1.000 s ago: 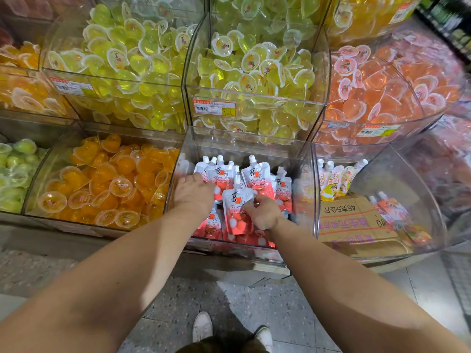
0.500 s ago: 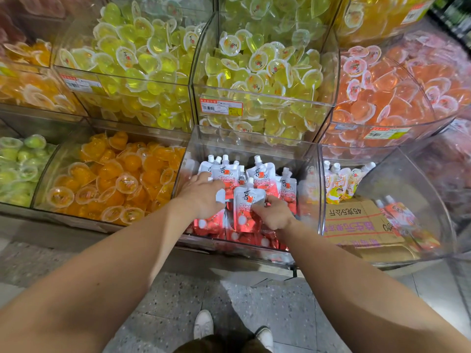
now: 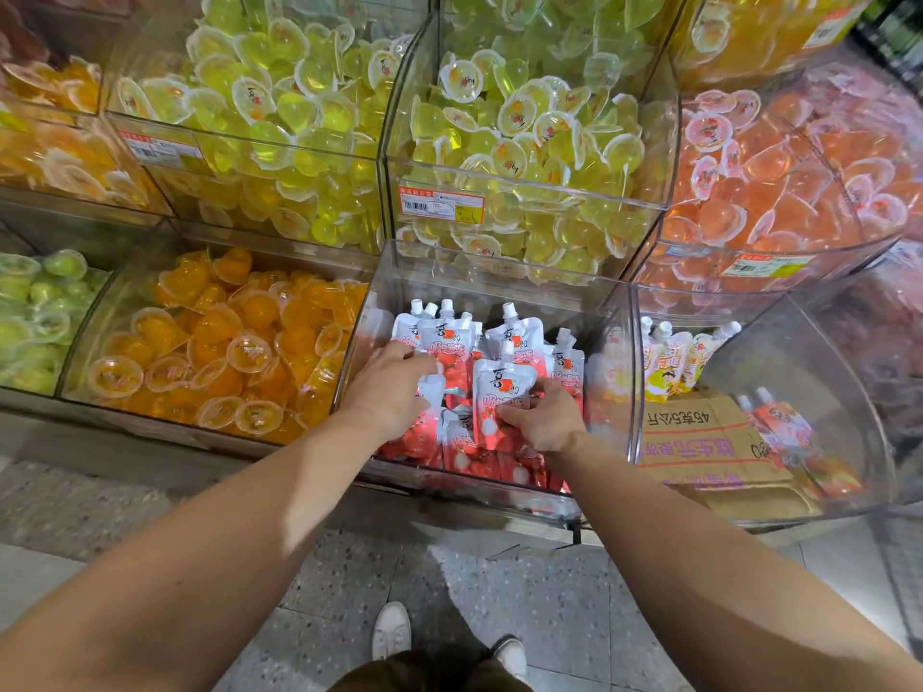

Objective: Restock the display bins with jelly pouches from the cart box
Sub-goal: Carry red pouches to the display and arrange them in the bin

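**Hands settle pouches in the middle bin**

Since a second ago the left hand [image 3: 394, 387] has slid forward from the back pouches onto a lying pouch. It rests there, fingers loosely curled; whether it grips is unclear. The right hand [image 3: 542, 417] pinches an upright red-and-white jelly pouch [image 3: 502, 392] near the front of the clear display bin [image 3: 619, 372], among other spouted pouches, beside orange jelly cups [image 3: 239, 352].
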